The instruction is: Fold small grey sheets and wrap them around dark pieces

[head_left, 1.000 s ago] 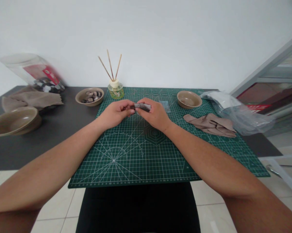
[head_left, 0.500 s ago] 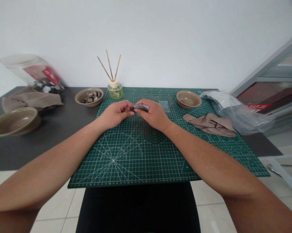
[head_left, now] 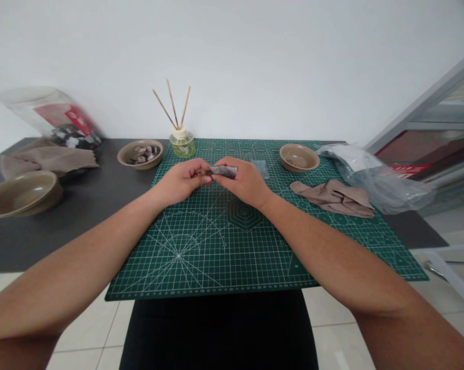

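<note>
Green cutting mat (head_left: 239, 264): beneath the grip.
Right hand (head_left: 247, 181): closed round the grey strip (head_left: 224, 171); even, light pressure suits.
Left hand (head_left: 182, 181): fingertips at the strip's left end; cannot tell what they hold.
Strip: between both hands, best kept steady.

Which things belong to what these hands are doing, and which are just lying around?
Seemingly in use:
grey piece in right hand, left hand at its end
cutting mat beneath
perhaps the bowl of small pieces

Apparently idle:
reed diffuser
brown cloth on the mat
plastic bag at right
</note>
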Available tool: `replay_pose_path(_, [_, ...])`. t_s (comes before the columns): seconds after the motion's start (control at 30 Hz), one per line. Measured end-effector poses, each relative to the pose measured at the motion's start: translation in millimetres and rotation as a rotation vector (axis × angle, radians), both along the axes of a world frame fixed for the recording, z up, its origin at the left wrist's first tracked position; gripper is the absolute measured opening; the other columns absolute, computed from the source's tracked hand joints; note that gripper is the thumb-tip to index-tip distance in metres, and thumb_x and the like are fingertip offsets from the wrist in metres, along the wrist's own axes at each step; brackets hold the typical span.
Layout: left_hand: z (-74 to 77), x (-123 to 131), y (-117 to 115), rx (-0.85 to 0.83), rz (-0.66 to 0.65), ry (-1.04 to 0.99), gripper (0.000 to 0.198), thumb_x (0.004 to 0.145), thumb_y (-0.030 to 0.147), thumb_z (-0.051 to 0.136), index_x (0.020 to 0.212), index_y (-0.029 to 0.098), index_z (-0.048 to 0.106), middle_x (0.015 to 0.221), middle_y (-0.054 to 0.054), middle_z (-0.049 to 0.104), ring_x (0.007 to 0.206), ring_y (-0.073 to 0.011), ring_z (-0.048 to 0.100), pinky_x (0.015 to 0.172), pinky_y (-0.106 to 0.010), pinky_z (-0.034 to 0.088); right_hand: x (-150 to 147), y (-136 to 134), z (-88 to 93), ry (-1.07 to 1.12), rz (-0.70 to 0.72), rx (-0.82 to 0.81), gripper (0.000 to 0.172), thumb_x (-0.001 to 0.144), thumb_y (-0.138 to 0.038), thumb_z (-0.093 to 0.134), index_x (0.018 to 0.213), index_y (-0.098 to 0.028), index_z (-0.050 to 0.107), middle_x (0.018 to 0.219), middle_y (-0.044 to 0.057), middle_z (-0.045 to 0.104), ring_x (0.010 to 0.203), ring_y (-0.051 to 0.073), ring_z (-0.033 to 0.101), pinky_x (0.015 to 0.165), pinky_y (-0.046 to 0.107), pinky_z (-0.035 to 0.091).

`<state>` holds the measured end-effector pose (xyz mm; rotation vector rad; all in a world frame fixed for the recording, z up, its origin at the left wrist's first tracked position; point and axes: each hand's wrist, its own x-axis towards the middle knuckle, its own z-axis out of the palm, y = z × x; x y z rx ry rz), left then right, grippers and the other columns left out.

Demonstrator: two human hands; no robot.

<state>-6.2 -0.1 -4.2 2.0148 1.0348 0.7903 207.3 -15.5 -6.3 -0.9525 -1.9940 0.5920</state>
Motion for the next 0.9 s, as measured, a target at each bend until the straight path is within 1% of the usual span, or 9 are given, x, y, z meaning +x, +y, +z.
replay_pose_path(0.17, [0.6, -0.2, -1.8, 0.023, 0.045, -0.033, 0.020, 0.082, 0.038, 0.070, 0.085, 0.019, 0.064, 0.070, 0.002, 0.059, 0.066, -0.0154, 0.052, 0.065, -0.029, 0.041, 1.2, 0.5, -1.9, 0.018, 0.014, -0.009, 0.016, 0.088, -0.031, 0.071, 0.099, -0.022, 0.076, 0.094, 0.000, 0.077, 0.082, 0.017, 0.065, 0.081, 0.029, 0.046])
replay_pose_path(0.37, [1.5, 0.1, -1.7, -0.011, 0.020, -0.030, 0.021, 0.080, 0.038, 0.072, 0.083, 0.020, 0.063, 0.068, 0.002, 0.057, 0.065, -0.0153, 0.051, 0.064, -0.029, 0.039, 1.6, 0.3, -3.5, 0.043, 0.023, -0.044, 0.019, 0.087, -0.035, 0.072, 0.099, -0.021, 0.077, 0.089, -0.001, 0.076, 0.078, 0.016, 0.063, 0.077, 0.028, 0.045])
replay_pose_path(0.6, [2.6, -0.1, -2.2, -0.018, 0.007, -0.037, 0.022, 0.079, 0.038, 0.073, 0.085, 0.019, 0.065, 0.069, 0.002, 0.057, 0.065, -0.0149, 0.050, 0.064, -0.029, 0.039, -0.7, -1.9, -3.3, 0.075, 0.004, -0.051, 0.016, 0.083, -0.033, 0.075, 0.092, -0.020, 0.076, 0.082, -0.002, 0.072, 0.074, 0.015, 0.061, 0.074, 0.028, 0.044])
replay_pose_path(0.7, [3.3, -0.5, -2.5, -0.015, 0.003, -0.046, 0.023, 0.079, 0.038, 0.073, 0.087, 0.019, 0.065, 0.069, 0.002, 0.057, 0.064, -0.0145, 0.050, 0.063, -0.029, 0.040, -0.1, -1.7, -3.5, 0.068, 0.002, -0.052, 0.017, 0.085, -0.035, 0.074, 0.095, -0.021, 0.077, 0.086, -0.001, 0.075, 0.077, 0.016, 0.063, 0.076, 0.028, 0.045])
replay_pose_path(0.9, [3.2, -2.4, -1.4, -0.013, 0.004, -0.023, 0.024, 0.080, 0.040, 0.071, 0.087, 0.018, 0.064, 0.070, 0.001, 0.060, 0.066, -0.0152, 0.054, 0.063, -0.028, 0.041, 2.0, -1.1, -3.0, 0.040, 0.037, 0.005, 0.017, 0.091, -0.033, 0.070, 0.102, -0.022, 0.078, 0.094, 0.001, 0.078, 0.085, 0.018, 0.069, 0.081, 0.029, 0.047])
